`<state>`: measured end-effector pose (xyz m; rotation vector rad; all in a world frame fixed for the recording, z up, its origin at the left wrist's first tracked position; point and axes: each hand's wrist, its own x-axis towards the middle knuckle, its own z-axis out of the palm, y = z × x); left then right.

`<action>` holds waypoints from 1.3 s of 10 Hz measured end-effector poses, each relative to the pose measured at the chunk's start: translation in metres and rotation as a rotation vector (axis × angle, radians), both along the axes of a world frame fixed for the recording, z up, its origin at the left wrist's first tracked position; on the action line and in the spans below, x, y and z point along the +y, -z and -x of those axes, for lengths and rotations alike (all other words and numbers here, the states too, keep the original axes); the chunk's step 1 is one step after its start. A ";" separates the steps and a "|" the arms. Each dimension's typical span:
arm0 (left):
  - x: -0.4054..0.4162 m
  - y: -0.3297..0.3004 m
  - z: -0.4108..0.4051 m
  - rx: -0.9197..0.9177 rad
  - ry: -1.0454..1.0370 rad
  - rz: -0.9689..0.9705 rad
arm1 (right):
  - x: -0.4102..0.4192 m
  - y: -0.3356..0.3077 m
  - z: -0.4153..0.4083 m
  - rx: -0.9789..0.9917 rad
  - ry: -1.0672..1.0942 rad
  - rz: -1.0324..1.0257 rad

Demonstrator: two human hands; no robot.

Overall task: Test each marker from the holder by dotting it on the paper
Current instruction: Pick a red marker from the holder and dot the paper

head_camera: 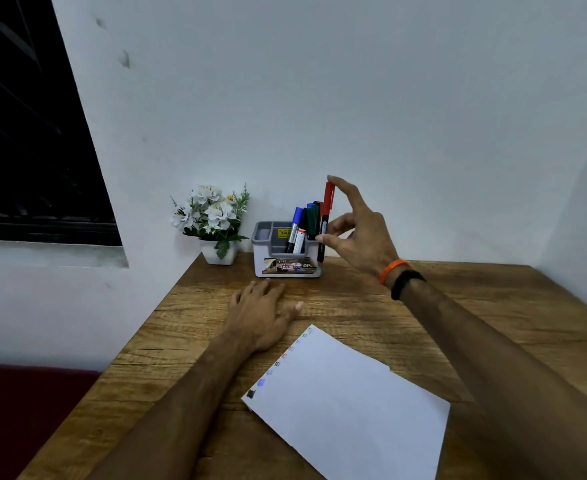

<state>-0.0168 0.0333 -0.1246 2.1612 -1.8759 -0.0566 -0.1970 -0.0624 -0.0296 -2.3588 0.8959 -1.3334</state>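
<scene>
A: Markers are standing in the holder (287, 249) at the back of the surface (458, 306). Any writing reading clearly?

B: A yellow sticker is showing inside, its digits too blurred; the front label is showing "42" and "OP".

A: How many?

B: About four are sitting inside, packed too tight to be sure. A fifth, the red marker (326, 223), is hanging upright just beside the holder's right wall.

A: Fingers?

B: The right hand (358, 237) is pinching it between thumb and curled fingers, index stretching over its cap. The left hand (261, 313) is lying flat, fingers loosely together, beside one paper (347, 403) with coloured dots along its edge.
</scene>
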 end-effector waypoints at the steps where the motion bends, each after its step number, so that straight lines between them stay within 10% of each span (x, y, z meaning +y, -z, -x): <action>1: 0.000 0.000 0.000 -0.008 -0.003 -0.011 | -0.017 -0.007 -0.008 -0.019 0.029 0.024; 13: -0.001 0.000 0.000 -0.037 0.001 -0.026 | -0.046 0.013 -0.012 0.217 0.149 -0.054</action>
